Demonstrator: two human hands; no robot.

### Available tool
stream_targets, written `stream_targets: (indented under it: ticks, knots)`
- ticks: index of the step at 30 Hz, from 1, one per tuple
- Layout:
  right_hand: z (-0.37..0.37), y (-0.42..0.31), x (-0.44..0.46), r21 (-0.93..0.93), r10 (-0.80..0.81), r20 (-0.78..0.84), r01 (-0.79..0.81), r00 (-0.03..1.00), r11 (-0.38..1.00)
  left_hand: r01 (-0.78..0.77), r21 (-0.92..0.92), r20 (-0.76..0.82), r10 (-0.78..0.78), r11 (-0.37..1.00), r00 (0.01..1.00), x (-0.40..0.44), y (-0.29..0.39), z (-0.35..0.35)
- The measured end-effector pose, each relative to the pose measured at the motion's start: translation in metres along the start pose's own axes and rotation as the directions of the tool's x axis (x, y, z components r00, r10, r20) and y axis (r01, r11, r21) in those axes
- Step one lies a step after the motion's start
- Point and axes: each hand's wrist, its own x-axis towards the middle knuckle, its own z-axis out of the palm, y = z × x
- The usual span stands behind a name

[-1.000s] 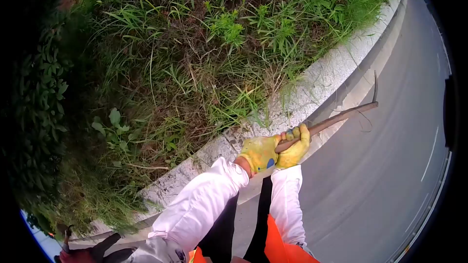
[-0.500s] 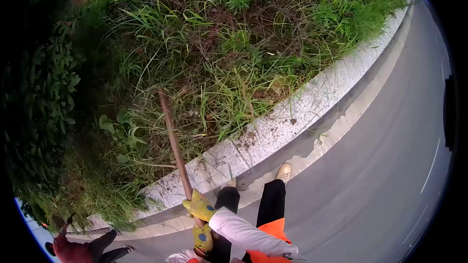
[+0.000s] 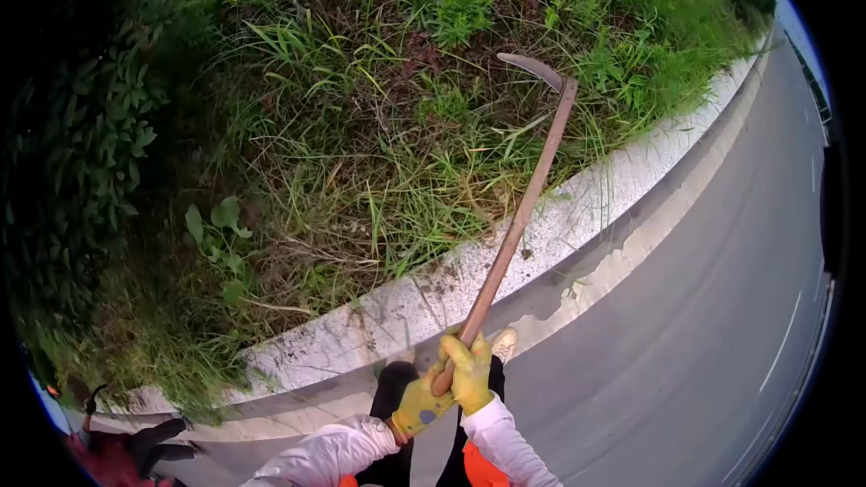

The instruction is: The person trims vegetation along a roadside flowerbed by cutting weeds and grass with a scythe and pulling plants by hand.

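Fingers of gloved right hand [image 3: 471, 379] wrapped round wooden handle [image 3: 511, 239] of long sickle; gloved left hand [image 3: 419, 406] closed on its butt end, just beside right, lower centre of frame. Handle slants up rightward, passing above pale kerb [image 3: 383, 325]. Curved blade [image 3: 537, 68] at upper centre-right, tip pointing left, over weeds [image 3: 361, 144]; cannot tell whether touching them. Shoe [image 3: 505, 344] near right hand's edge of view. Grey road [image 3: 686, 307] fills lower right. Another person [image 3: 104, 455], red top, lower left corner.

Person wears blotchy yellow gloves [image 3: 419, 404] with blue spot, white sleeves [image 3: 510, 446], orange garment [image 3: 483, 469], black trousers [image 3: 391, 390], pale shoes [image 3: 504, 344].
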Motion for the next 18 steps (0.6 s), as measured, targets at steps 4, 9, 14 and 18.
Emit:
stream_targets:
  ticks: [4,9,14,18]
  knots:
    - [-0.020,-0.027,0.018,-0.140,-0.101,-0.064,0.091,0.993,0.986,-0.148,-0.243,-0.012,0.149,0.959,0.989,0.032,0.010,0.031]
    - [-0.056,-0.027,0.027,-0.193,-0.062,-0.054,0.051,0.997,0.980,0.062,-0.382,0.061,-0.041,0.922,0.997,0.030,0.021,0.061]
    - [-0.094,-0.058,0.032,-0.250,0.162,-0.057,-0.171,0.985,0.953,0.283,-0.480,0.116,-0.259,0.830,0.959,0.021,0.051,0.115]
    - [-0.124,-0.105,0.042,-0.299,-0.017,-0.036,0.005,0.999,0.954,0.162,-0.510,0.089,-0.135,0.845,0.987,0.050,0.062,0.164]
